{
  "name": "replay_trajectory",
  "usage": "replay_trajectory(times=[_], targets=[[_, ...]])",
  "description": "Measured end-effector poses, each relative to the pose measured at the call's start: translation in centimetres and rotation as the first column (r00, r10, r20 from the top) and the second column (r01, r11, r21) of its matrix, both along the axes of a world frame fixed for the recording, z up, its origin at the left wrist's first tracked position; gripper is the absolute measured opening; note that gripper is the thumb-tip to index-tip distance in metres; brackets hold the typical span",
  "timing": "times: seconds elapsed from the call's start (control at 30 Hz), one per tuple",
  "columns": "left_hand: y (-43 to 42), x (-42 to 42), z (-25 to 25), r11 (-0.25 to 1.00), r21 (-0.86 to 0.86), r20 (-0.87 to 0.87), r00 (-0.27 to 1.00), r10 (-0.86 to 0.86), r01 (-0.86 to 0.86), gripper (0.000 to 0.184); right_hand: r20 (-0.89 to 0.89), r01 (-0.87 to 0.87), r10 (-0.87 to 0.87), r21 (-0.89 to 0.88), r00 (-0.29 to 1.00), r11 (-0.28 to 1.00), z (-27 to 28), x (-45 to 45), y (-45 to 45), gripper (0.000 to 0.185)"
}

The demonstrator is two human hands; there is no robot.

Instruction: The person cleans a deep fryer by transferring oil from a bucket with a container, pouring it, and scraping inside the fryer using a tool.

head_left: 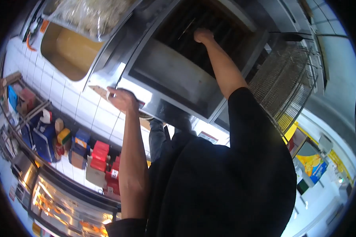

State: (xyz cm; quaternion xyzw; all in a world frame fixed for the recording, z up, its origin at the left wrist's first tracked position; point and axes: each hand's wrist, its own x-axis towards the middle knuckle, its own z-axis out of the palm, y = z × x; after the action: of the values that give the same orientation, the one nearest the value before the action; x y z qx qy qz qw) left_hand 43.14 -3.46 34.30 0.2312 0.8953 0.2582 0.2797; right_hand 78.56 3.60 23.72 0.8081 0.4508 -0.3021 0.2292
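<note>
My right hand (203,36) is closed in a fist over the dark, ridged interior of a metal appliance (174,89). A thin, bright line shows just left of that fist; what the fist holds is hidden. Near the front left corner of the appliance is my left hand (124,100), its fingers loosely bent and partly apart, with nothing clearly visible between them. A flat brown piece (98,91) lies just left of its fingertips.
A deep tan-lined metal pan (76,49) stands at the upper left, beside a plastic-covered tray (91,15). Wire baskets (283,79) are right of the appliance. Red boxes (100,151) and a lit food display (55,205) are at lower left.
</note>
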Motion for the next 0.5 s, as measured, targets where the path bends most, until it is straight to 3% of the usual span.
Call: replay_trajectory(times=[0.07, 0.13, 0.17, 0.2, 0.23, 0.27, 0.37, 0.4, 0.43, 0.5], targets=[[-0.2, -1.1, -2.3, 1.000, -0.005, -0.090, 0.996, 0.002, -0.002, 0.071, 0.013, -0.160, 0.159, 0.085, 0.987, 0.983, -1.9, -1.3, -1.6, 0.032], [-0.2, -1.2, -2.3, 0.999, -0.029, -0.067, 0.997, 0.026, -0.028, 0.072, -0.003, -0.304, 0.304, 0.008, 0.953, 0.953, -3.6, -2.0, -2.3, 0.033], [-0.8, -2.1, -5.6, 0.991, 0.132, -0.131, 0.991, -0.011, 0.029, 0.073, -0.102, -0.369, 0.362, -0.049, 0.926, 0.928, -6.4, -1.2, -2.0, 0.033], [-0.4, -1.7, -3.5, 0.998, 0.028, 0.063, 0.996, 0.063, -0.065, 0.066, -0.119, -0.300, 0.291, -0.058, 0.949, 0.952, -9.7, -1.0, -1.5, 0.036], [-0.8, -1.6, -3.5, 0.992, 0.124, -0.021, 0.999, -0.035, 0.037, 0.067, -0.116, -0.164, 0.150, -0.117, 0.982, 0.980, -4.6, -2.9, -1.9, 0.034], [-0.5, -1.2, -2.7, 0.995, 0.092, -0.017, 0.999, 0.038, -0.036, 0.068, -0.148, -0.196, 0.176, -0.139, 0.973, 0.971, -3.8, -3.8, -1.5, 0.034], [-0.3, -0.2, 0.7, 0.992, -0.096, 0.085, 0.992, 0.089, -0.080, 0.069, -0.275, -0.044, 0.018, -0.088, 0.961, 0.995, -2.7, -4.0, -1.6, 0.020], [-0.2, -1.2, -3.4, 0.995, 0.057, 0.007, 0.997, 0.077, -0.077, 0.077, -0.250, -0.068, 0.013, -0.211, 0.968, 0.975, -1.9, -4.4, -1.2, 0.019], [-0.4, -1.2, -3.2, 0.995, 0.071, 0.007, 0.997, 0.073, -0.073, 0.076, -0.220, -0.083, 0.010, -0.326, 0.975, 0.942, -0.9, -4.8, -0.8, 0.019], [-0.6, -1.1, -3.2, 0.994, 0.082, 0.006, 0.997, 0.076, -0.076, 0.076, -0.200, -0.074, -0.006, -0.393, 0.980, 0.916, -0.4, -4.1, -0.5, 0.019]])
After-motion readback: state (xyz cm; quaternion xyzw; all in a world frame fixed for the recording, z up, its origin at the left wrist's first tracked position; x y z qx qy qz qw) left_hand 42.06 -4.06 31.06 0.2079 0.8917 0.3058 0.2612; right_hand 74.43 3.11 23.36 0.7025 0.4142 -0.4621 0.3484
